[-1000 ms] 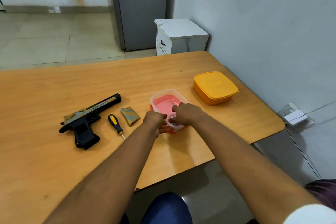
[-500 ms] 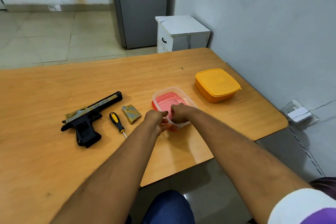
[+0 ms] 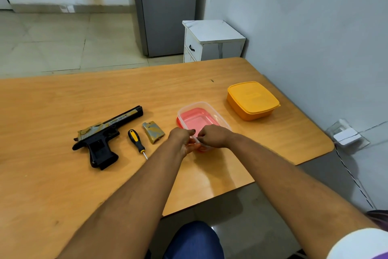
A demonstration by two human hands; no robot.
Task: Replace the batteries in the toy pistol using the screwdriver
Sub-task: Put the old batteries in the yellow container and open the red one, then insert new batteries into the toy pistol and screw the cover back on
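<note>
Table (image 3: 63, 99) carries everything. Orange lidded box (image 3: 253, 100) far right, near wall. Clear tub (image 3: 219, 117) with pink base at centre; left hand (image 3: 181, 138) and right hand (image 3: 214, 135) both curl over its near rim, gripping it. Toy pistol (image 3: 105, 134) lies flat at left, untouched: rigid plastic, likely light; hold by grip. Screwdriver (image 3: 136, 141) beside it, rubbery handle. Battery cover (image 3: 153, 132) off, just right of screwdriver. Batteries not visible.
</note>
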